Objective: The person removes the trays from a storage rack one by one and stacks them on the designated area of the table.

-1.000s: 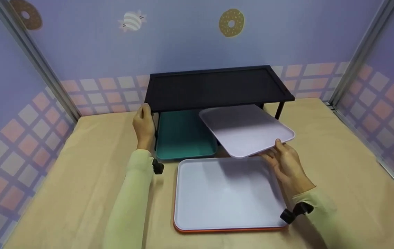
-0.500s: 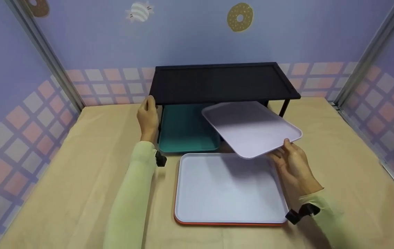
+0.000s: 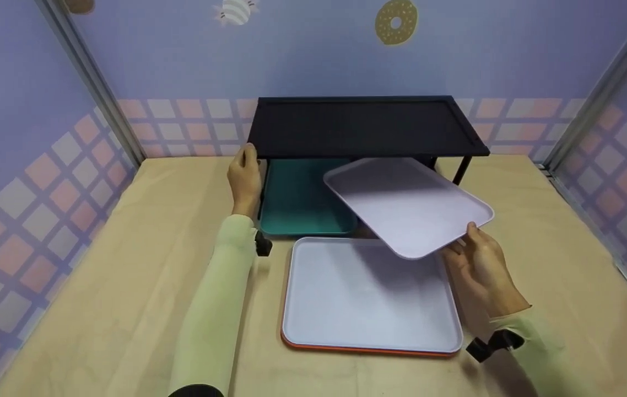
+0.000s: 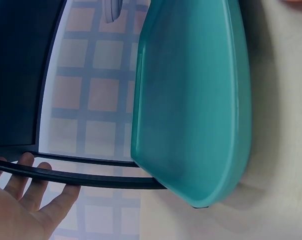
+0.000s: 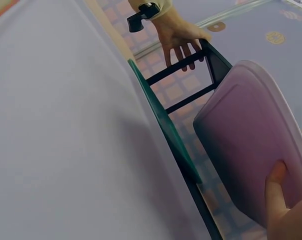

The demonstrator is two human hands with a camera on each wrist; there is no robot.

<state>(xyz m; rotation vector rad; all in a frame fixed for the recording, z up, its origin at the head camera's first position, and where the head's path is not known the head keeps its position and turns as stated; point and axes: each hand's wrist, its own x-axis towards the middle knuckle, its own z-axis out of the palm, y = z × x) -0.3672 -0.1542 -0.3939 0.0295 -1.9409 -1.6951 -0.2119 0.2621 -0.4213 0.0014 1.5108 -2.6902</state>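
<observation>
My right hand [image 3: 481, 264] pinches the near right edge of a pale lilac tray [image 3: 410, 204], thumb on top and fingers underneath. This tray is angled, its far part beneath the top of a black rack [image 3: 366, 127], its near corner over a white tray [image 3: 371, 300]. At the rack's front left corner my left hand [image 3: 244, 179] holds on; in the left wrist view its fingers [image 4: 33, 192] lie behind the leg. A green tray [image 3: 308, 201] rests low under the rack's left half, seen tilted in the left wrist view [image 4: 191, 100].
Below the white tray shows the rim of an orange-red tray [image 3: 368, 349]. A beige cloth [image 3: 181, 220] covers the table. Lilac patterned walls [image 3: 313, 60] stand behind and at both sides, with metal posts [image 3: 93, 82] at the corners.
The lilac tray has turned slightly, its near corner swinging toward me and right with my right hand. My left hand keeps its hold on the rack corner. The head view has shifted.
</observation>
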